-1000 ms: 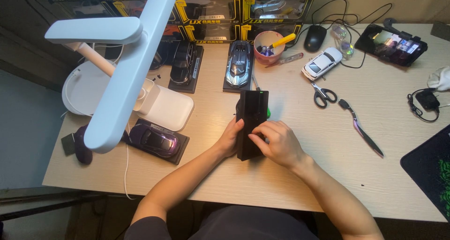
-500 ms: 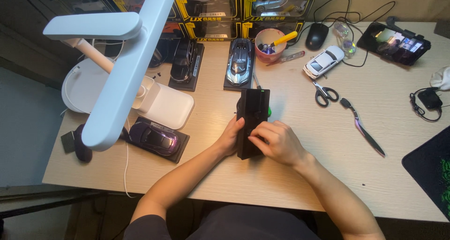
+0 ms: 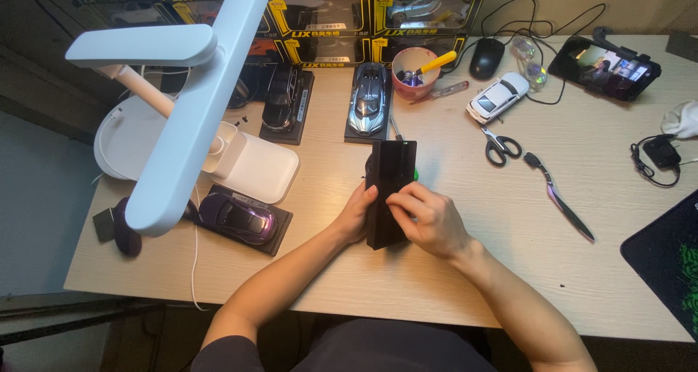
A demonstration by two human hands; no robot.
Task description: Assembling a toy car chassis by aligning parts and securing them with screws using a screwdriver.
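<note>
A black rectangular base plate (image 3: pixel 392 170) is held on edge over the middle of the wooden desk (image 3: pixel 465 270), with something green peeking out from behind its right side. My left hand (image 3: pixel 357 213) grips its left edge from behind. My right hand (image 3: pixel 427 219) rests on its lower front face, fingers bent and pinching at the surface. What lies under the fingertips is hidden.
A white desk lamp (image 3: pixel 193 118) reaches over the left side. Model cars on black bases stand nearby: purple (image 3: pixel 236 216), black (image 3: pixel 283 99) and silver-blue (image 3: pixel 369 99). Also here: a white toy car (image 3: pixel 496 97), scissors (image 3: pixel 500 144), a knife (image 3: pixel 560 197), a pink cup (image 3: pixel 412 68), a phone (image 3: pixel 609 65).
Both hands stay on the black plate in nearly the same place. My right fingers have shifted slightly on its face.
</note>
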